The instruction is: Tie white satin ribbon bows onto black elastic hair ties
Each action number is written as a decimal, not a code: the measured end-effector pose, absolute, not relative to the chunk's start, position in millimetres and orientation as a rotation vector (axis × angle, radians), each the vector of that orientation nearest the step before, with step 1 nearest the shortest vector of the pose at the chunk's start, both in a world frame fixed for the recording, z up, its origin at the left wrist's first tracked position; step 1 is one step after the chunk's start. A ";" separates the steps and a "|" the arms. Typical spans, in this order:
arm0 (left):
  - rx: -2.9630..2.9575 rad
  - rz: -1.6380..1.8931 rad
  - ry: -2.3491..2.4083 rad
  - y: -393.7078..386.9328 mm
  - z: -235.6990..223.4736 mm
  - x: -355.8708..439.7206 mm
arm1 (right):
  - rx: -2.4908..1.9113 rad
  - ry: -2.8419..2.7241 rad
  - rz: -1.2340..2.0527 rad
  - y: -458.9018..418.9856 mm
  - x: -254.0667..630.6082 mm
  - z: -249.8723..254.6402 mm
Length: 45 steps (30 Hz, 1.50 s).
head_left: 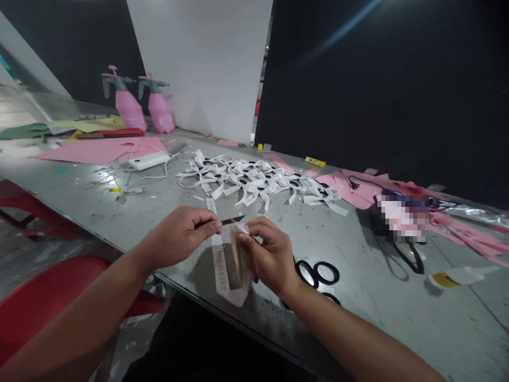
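My left hand (181,233) is closed in a pinch on a thin dark stick-like tool (230,220) whose tip points right. My right hand (267,254) is closed on a white printed ribbon (220,262), folded into a loop that hangs down below my fingers. The tool's tip meets the ribbon fold at my right fingertips. Both hands hover over the near edge of the grey table (358,286). Behind them lies a heap of finished white ribbon loops (254,183).
Black scissors (318,273) lie right of my right hand. A glue bottle (457,277) lies at the right. Pink paper (99,151), a white power bank with cable (149,161) and two pink spray bottles (145,109) sit at the back left. A red chair (47,302) stands at left.
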<state>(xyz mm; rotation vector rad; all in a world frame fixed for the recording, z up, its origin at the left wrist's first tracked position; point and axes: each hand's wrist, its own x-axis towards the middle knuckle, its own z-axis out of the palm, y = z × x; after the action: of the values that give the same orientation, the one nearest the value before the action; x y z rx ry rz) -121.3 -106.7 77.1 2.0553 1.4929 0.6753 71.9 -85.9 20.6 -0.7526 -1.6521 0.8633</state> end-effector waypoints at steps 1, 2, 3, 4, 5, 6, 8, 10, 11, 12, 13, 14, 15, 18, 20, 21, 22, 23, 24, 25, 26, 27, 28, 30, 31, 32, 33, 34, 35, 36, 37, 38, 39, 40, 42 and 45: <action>2.062 0.687 1.495 -105.8 78.6 -119.7 | -0.748 -1.653 0.864 -86.2 71.9 20.4; 2.072 0.700 1.495 -104.7 80.6 -117.4 | -0.737 -1.655 0.862 -86.4 72.0 20.1; 2.081 0.718 1.493 -103.4 83.1 -115.0 | -0.726 -1.658 0.860 -86.5 72.2 19.7; 2.089 0.744 1.489 -102.2 85.9 -112.9 | -0.717 -1.660 0.857 -86.5 72.5 19.4; 2.092 0.779 1.485 -101.2 88.7 -111.5 | -0.716 -1.662 0.854 -86.3 72.9 19.0; 2.091 0.810 1.483 -100.5 91.3 -111.1 | -0.723 -1.662 0.851 -86.0 73.4 18.7; 2.076 0.837 1.486 -100.6 94.9 -113.3 | -0.748 -1.655 0.847 -85.1 74.2 17.9; 2.040 0.844 1.492 -102.9 94.9 -117.6 | -0.772 -1.646 0.844 -84.6 74.4 17.4; 2.012 0.851 1.495 -104.8 93.2 -119.6 | -0.781 -1.641 0.844 -84.6 74.3 17.4; 1.972 0.870 1.498 -107.1 90.4 -121.0 | -0.787 -1.638 0.847 -84.8 74.0 17.7; 1.915 0.898 1.500 -109.7 86.4 -121.5 | -0.789 -1.639 0.850 -85.1 73.7 18.2; 1.839 0.929 1.496 -112.4 81.1 -120.9 | -0.790 -1.641 0.853 -85.4 73.5 19.0; 1.745 0.960 1.480 -115.0 74.7 -119.4 | -0.791 -1.644 0.857 -85.5 73.4 19.9; 1.386 1.071 1.374 -122.0 50.2 -111.3 | -0.794 -1.659 0.900 -83.7 74.2 22.0; 1.148 1.203 1.339 -125.5 32.6 -107.6 | -0.795 -1.655 0.936 -81.2 75.2 21.9; 1.050 1.273 1.346 -126.6 24.7 -107.7 | -0.796 -1.651 0.948 -80.0 75.6 21.3; 0.971 1.330 1.367 -127.3 17.7 -109.4 | -0.798 -1.645 0.950 -79.0 75.8 20.4; 0.922 1.367 1.398 -127.1 12.1 -113.0 | -0.800 -1.638 0.943 -78.3 75.8 19.4; 0.910 1.378 1.439 -125.9 8.0 -118.3 | -0.798 -1.636 0.930 -77.9 75.7 18.5; 0.938 1.360 1.497 -123.3 5.3 -125.3 | -0.792 -1.639 0.917 -78.0 75.5 17.7; 1.010 1.316 1.576 -119.3 3.7 -133.4 | -0.782 -1.645 0.901 -78.3 75.2 17.3; 1.116 1.235 1.675 -113.8 3.1 -142.1 | -0.775 -1.653 0.886 -78.8 74.9 17.3; 1.246 1.144 1.797 -107.3 3.0 -150.7 | -0.769 -1.663 0.870 -79.4 74.7 17.6; 1.556 0.943 2.007 -93.5 3.2 -164.6 | -0.769 -1.682 0.841 -80.6 74.7 19.0; 1.682 0.842 2.088 -88.0 3.1 -168.3 | -0.770 -1.689 0.825 -81.1 74.9 19.7; 1.775 0.760 2.145 -84.5 2.8 -169.2 | -0.769 -1.695 0.809 -81.3 75.3 20.3; 1.834 0.722 2.192 -83.9 2.5 -166.9 | -0.768 -1.702 0.797 -81.4 75.8 20.6; 1.869 0.738 2.228 -86.4 2.4 -161.5 | -0.768 -1.709 0.787 -81.2 76.4 20.6; 1.893 0.812 2.248 -92.1 2.6 -153.2 | -0.771 -1.714 0.780 -80.9 77.2 20.3; 1.938 0.943 2.213 -100.2 3.4 -142.8 | -0.773 -1.719 0.776 -80.5 78.1 19.8; 1.958 1.077 2.128 -109.8 4.9 -131.1 | -0.774 -1.726 0.777 -80.0 78.9 19.3; 1.949 1.150 1.986 -119.7 6.8 -119.1 | -0.773 -1.732 0.781 -79.6 79.7 18.9; 1.909 1.172 1.814 -128.6 9.1 -107.6 | -0.770 -1.734 0.785 -79.3 80.3 18.7; 1.856 1.147 1.647 -135.4 11.2 -97.4 | -0.770 -1.733 0.788 -79.1 80.7 18.6; 1.680 1.079 1.463 -141.2 13.3 -83.0 | -0.784 -1.716 0.801 -79.3 81.0 19.1; 1.397 1.131 1.376 -134.3 10.1 -76.7 | -0.844 -1.665 0.870 -81.0 80.1 20.1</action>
<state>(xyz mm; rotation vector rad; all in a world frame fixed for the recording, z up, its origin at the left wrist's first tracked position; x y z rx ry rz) -76.7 -134.3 10.1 1.3973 1.3762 1.1307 80.1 -81.0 20.1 -0.8445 -1.6654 0.8698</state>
